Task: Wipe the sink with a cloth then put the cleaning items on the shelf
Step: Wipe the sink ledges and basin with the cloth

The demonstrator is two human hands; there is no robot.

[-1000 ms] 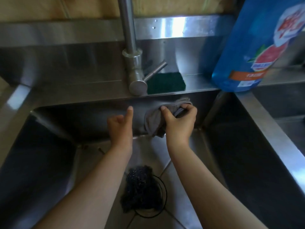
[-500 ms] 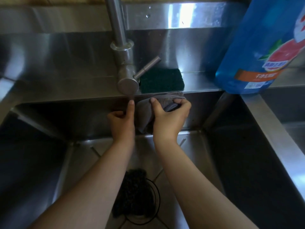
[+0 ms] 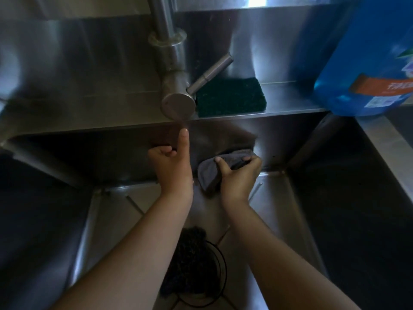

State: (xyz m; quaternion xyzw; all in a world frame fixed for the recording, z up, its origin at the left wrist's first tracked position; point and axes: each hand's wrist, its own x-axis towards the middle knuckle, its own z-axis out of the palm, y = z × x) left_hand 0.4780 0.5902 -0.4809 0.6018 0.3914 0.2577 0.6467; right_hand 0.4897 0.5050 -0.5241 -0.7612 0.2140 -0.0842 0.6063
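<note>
While gripped in right hand (image 3: 237,178), cloth (image 3: 206,173) aslant, lower-left to upper-right; left hand (image 3: 172,167) curled, forefinger up.

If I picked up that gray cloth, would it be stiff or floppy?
Probably floppy: the gray cloth bunches into folds in the right hand, and one end hangs loose beside it. Likely light, since that one hand alone holds it up by the wall of the sink. It may be damp and a bit heavier; that cannot be told.

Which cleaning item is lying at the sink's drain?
The dark wiry scourer. The green scouring pad sits on the ledge, and the right hand holds the grey cloth.
</note>
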